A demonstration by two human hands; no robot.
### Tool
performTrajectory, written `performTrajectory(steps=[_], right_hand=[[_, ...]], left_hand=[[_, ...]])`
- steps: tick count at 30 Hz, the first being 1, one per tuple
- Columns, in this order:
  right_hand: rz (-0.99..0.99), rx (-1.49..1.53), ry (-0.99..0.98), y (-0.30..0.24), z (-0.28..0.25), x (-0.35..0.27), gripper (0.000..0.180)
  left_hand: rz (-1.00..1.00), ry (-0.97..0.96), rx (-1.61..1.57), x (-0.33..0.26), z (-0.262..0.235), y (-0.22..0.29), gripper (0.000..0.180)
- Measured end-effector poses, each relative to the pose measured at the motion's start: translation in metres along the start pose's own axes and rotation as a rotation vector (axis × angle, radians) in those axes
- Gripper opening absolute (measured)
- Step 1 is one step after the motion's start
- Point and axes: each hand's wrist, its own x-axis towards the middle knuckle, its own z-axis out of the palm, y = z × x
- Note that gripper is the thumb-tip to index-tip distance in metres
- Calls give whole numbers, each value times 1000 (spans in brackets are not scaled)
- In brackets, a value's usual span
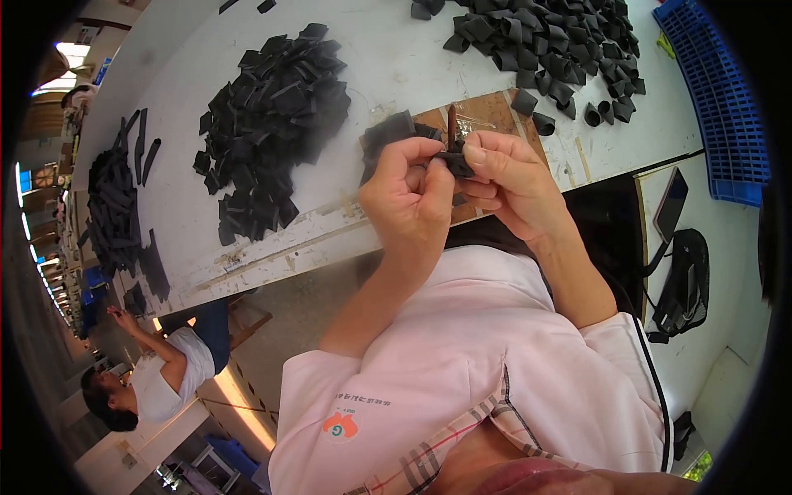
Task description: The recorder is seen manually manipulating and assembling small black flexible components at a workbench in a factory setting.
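Note:
Over the near edge of the table, both my hands meet at one small black strip piece, which looks bent or folded. My left hand pinches its left side between thumb and fingers. Thumb and fingers of my right hand close on its right side. Just beyond the fingertips a thin brown stick stands up by a brown board laid on the table. A few flat black pieces lie on the board's left part, partly hidden behind my left hand.
Left on the white table is a heap of flat black pieces; farther left are black strips. Folded black loops pile up far right. A blue basket, phone and black mesh item sit right. Another person works at lower left.

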Motion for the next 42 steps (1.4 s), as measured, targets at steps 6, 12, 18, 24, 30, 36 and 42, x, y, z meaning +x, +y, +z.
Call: performTrajectory(steps=[6, 12, 18, 24, 30, 36, 42], right_hand=[[-223, -777, -92, -47, 42, 17, 32], [-105, -621, -183, -27, -9, 35, 28], [-732, -1205, 193, -20, -3, 16, 24], [-1052, -1458, 68, -14, 12, 11, 34], [-1072, -1501, 112, -21, 26, 9, 25], [-1034, -1518, 103, -27, 26, 8, 14], [-968, -1394, 28, -24, 17, 20, 9]], left_hand=[[-645, -515, -1383, 40, -21, 21, 13], [-596, -316, -976, 30, -19, -9, 14], [474, -186, 107, 43, -10, 4, 33], [434, -233, -163, 41, -6, 3, 14], [192, -173, -674, 35, -13, -2, 12], [302, -148, -393, 31, -15, -1, 12], [254, -92, -407, 32, -17, -6, 12]])
